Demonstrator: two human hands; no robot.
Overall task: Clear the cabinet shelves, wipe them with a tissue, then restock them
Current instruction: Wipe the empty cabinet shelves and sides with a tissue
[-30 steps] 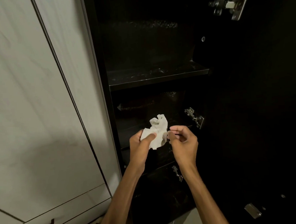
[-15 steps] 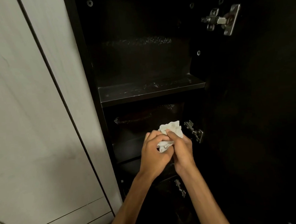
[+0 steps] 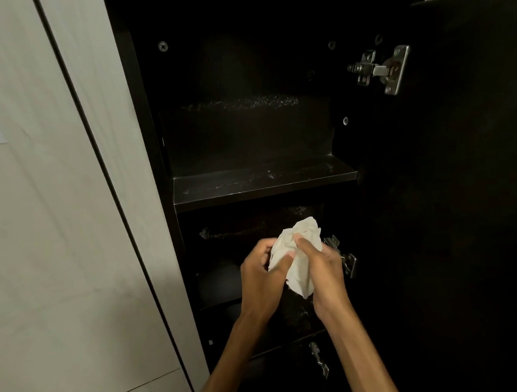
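- Tissue (image 3: 297, 254), crumpled, gripped between left hand (image 3: 261, 279) and right hand (image 3: 322, 270).
- Cabinet (image 3: 137, 118), dark, door open; upper shelf (image 3: 262, 183) dusty along its front edge.
- Readable writing: none visible.

1. A home interior, most likely a room fitted with built-in storage; a tall, narrow dark cabinet (image 3: 143, 112) fills the centre of the frame, its door (image 3: 477, 182) swung open at the right.
2. The bare shelves (image 3: 262, 182) are streaked with dusty marks; metal concealed hinges (image 3: 379, 68) of the household furniture kind sit at the upper right and lower centre.
3. At the left of the frame stand pale wood-grain panels (image 3: 40, 209) with dark seams, resembling wardrobe or cupboard fronts.
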